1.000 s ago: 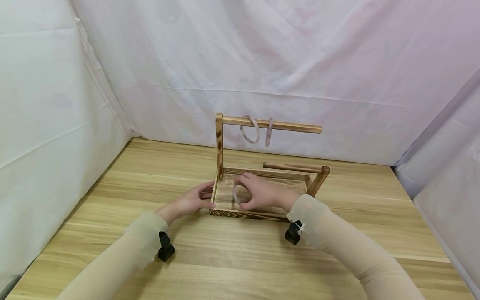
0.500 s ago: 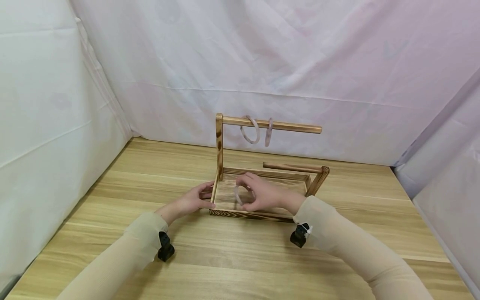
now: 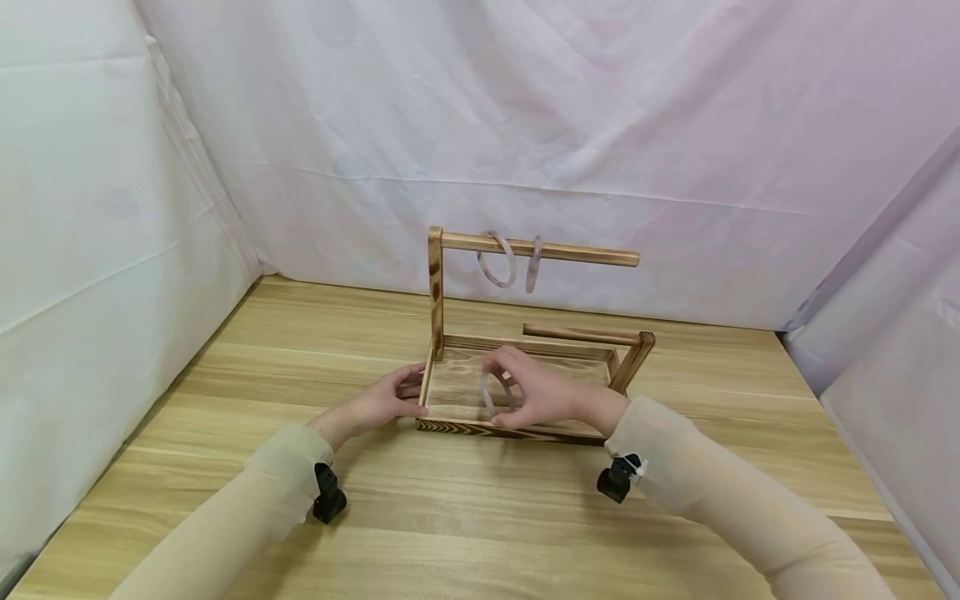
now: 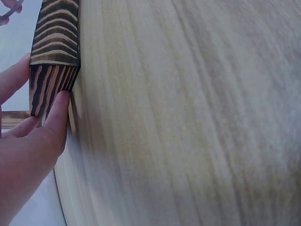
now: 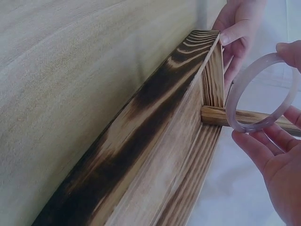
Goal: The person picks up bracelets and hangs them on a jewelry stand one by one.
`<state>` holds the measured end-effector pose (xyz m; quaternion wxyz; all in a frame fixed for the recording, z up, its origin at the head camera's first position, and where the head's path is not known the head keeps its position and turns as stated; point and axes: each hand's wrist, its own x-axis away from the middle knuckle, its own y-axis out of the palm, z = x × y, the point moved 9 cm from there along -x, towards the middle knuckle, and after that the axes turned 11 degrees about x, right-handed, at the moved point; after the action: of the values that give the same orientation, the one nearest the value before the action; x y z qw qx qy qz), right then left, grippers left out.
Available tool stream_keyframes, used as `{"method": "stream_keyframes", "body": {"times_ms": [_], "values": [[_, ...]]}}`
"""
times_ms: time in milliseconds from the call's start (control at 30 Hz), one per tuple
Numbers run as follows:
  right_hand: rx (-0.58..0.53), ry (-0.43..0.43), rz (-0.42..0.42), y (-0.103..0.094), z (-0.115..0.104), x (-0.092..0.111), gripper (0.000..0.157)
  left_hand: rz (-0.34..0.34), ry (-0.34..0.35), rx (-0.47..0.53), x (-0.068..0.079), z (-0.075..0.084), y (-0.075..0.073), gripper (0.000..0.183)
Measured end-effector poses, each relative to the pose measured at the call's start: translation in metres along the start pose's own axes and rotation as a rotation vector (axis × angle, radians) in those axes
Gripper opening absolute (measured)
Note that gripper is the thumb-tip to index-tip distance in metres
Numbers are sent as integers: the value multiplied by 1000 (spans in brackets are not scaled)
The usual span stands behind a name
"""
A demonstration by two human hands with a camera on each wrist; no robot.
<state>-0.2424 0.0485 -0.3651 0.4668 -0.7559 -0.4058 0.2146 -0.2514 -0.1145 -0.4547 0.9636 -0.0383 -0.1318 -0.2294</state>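
Observation:
A pale, translucent bangle [image 3: 487, 397] stands on edge in my right hand [image 3: 543, 394], pinched between thumb and curled fingers above the tray of a wooden jewelry stand [image 3: 468, 429]. From the right wrist its ring [image 5: 236, 96] faces the camera, thumb at the top and fingertips underneath. My left hand [image 3: 381, 402] holds the stand's left end, thumb at the near corner and fingers along the end wall [image 4: 52, 87]. Two similar bangles hang from the upper bar: the left bangle [image 3: 513, 268] is turned partly sideways, the right bangle [image 3: 534, 271] almost edge-on.
A lower bar [image 3: 581, 334] juts leftward from a short post [image 3: 633, 362] at the stand's right side. The tall post [image 3: 436, 292] carries the upper bar [image 3: 588, 253], whose right end is free. Pale cloth [image 3: 360, 125] hangs behind the wood-grain table [image 3: 420, 525].
My right hand has shifted slightly right with the bangle, its wrist moving right and a little downward in view. My left hand stays at the stand's end. The hung bangles stay on the bar.

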Motion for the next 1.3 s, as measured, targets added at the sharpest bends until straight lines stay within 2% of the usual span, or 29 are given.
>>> {"method": "stream_keyframes", "body": {"times_ms": [333, 567, 1000, 1300], "values": [[-9, -39, 49, -10, -6, 9, 60, -5, 9, -6, 0, 0, 0, 81], [-79, -36, 67, -19, -11, 15, 58, -1, 11, -16, 0, 1, -1, 81], [-117, -111, 193, -36, -14, 27, 54, -12, 15, -11, -1, 0, 1, 82], [-150, -89, 247, -47, -12, 37, 55, -8, 10, -17, -1, 0, 0, 82]]}}
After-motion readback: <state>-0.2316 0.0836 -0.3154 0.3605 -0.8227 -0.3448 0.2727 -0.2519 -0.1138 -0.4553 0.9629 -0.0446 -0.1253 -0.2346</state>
